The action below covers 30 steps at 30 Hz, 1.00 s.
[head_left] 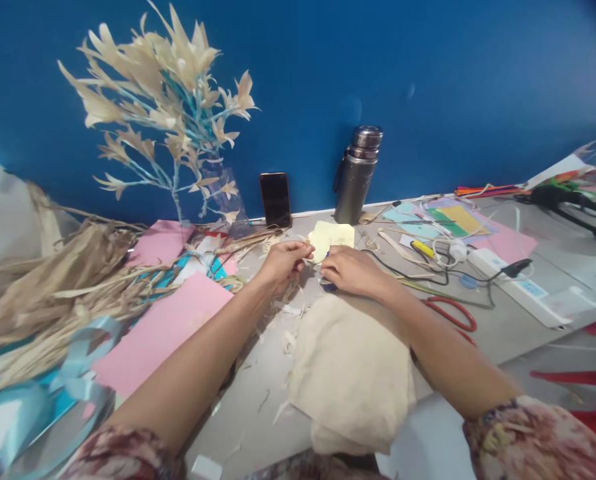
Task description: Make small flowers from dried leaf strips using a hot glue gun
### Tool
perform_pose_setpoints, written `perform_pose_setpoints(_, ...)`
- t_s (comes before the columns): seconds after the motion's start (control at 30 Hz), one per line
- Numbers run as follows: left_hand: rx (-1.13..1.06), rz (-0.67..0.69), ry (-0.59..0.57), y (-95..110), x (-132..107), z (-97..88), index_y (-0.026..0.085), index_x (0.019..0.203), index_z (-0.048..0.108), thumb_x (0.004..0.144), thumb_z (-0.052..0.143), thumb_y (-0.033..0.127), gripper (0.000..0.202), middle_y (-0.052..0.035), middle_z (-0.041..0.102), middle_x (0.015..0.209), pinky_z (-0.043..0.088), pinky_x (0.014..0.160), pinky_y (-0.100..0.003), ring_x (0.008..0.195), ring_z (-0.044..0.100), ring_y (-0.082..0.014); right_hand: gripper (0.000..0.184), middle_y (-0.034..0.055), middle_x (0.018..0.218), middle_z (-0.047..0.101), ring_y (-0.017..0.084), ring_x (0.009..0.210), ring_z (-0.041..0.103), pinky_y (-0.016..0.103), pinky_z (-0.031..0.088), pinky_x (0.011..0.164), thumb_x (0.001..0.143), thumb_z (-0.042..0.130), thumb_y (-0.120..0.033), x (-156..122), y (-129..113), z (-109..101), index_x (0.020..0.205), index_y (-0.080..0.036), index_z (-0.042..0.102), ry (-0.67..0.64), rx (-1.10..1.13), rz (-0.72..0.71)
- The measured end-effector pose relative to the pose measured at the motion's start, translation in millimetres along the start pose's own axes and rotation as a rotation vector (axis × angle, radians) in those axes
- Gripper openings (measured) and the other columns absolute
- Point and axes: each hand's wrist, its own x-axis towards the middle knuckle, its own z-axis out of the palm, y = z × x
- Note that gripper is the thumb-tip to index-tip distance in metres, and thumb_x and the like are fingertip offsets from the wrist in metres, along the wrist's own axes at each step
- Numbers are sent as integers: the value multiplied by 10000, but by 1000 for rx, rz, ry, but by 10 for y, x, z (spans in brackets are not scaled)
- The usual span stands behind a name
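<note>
Near the middle of the table, my left hand (284, 263) is closed in a pinch; whatever is between its fingertips is too small to make out. To its right, my right hand (351, 270) is closed, knuckles up, over a small dark blue thing (329, 287) that is mostly hidden under the fingers. Pale yellow paper (335, 235) lies just beyond both hands. Below my right hand and forearm a folded beige cloth (353, 367) hangs over the table's front edge. Thin pale scraps (289, 341) are scattered below my left hand.
Dried husks (83, 273), pink paper (173, 327) and light blue ribbon (91, 353) crowd the left. A husk flower arrangement (173, 100), a phone (275, 200) and a flask (358, 177) stand behind. Red-handled scissors (451, 312) and a power strip (518, 283) lie right.
</note>
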Motion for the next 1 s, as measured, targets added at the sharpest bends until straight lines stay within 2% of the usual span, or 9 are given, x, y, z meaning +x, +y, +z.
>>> perform_pose_setpoints(0.2, -45, -5, 34, -48, 20, -18, 97, 739, 676, 704, 794, 224, 176, -11, 624, 683, 189, 344, -147, 399, 416, -18, 231, 118, 982, 672, 256, 938, 603, 299, 381, 718, 880, 615, -377, 2, -151, -109, 879, -183, 742, -114, -137, 10)
perform_pose_setpoints(0.33, -62, 12, 44, -31, -4, -11, 90, 751, 685, 738, 756, 190, 123, -8, 611, 662, 178, 342, -145, 397, 417, -19, 208, 124, 962, 682, 259, 933, 614, 304, 390, 725, 881, 600, -322, -15, -234, -37, 893, -174, 745, -139, -174, 54)
perform_pose_setpoints(0.5, -75, 29, 50, -9, -30, -13, 92, 760, 692, 723, 771, 198, 138, -6, 609, 651, 173, 346, -145, 401, 420, -21, 138, 108, 923, 673, 243, 917, 610, 289, 365, 679, 852, 615, -246, -21, -266, 52, 847, -187, 740, -85, -108, 91)
perform_pose_setpoints(0.63, -59, 45, 66, -26, -12, -33, 91, 766, 695, 741, 743, 177, 101, -13, 611, 665, 184, 344, -139, 401, 423, -20, 116, 56, 897, 647, 197, 873, 600, 267, 356, 671, 845, 625, -224, -34, -163, 102, 813, -219, 736, 24, 116, 92)
perform_pose_setpoints(0.73, -61, 38, 64, -42, 13, -44, 89, 766, 694, 741, 745, 175, 102, -16, 609, 668, 188, 342, -138, 396, 422, -20, 100, 39, 895, 632, 168, 838, 588, 260, 384, 724, 833, 632, -204, -38, -65, 127, 817, -203, 731, 130, 340, 80)
perform_pose_setpoints(0.83, -76, 25, 64, -50, 33, -56, 88, 767, 691, 738, 752, 175, 110, -18, 606, 671, 189, 335, -138, 393, 422, -20, 80, 24, 838, 627, 143, 754, 567, 255, 406, 708, 809, 644, -197, -48, -8, 104, 794, -182, 720, 193, 577, 77)
perform_pose_setpoints(0.93, -101, 7, 44, -48, 43, -74, 88, 758, 686, 729, 766, 181, 127, -22, 610, 676, 196, 329, -136, 397, 425, -20, 84, 18, 818, 652, 129, 680, 560, 251, 418, 646, 793, 673, -250, -69, 16, 49, 793, -176, 712, 242, 822, 109)
perform_pose_setpoints(1.0, -116, 2, 8, -45, 43, -83, 89, 748, 678, 716, 786, 195, 154, -35, 631, 703, 209, 331, -131, 413, 443, -23, 150, 17, 769, 662, 128, 634, 561, 254, 421, 608, 789, 703, -322, -79, 33, 31, 805, -173, 697, 248, 1013, 149)
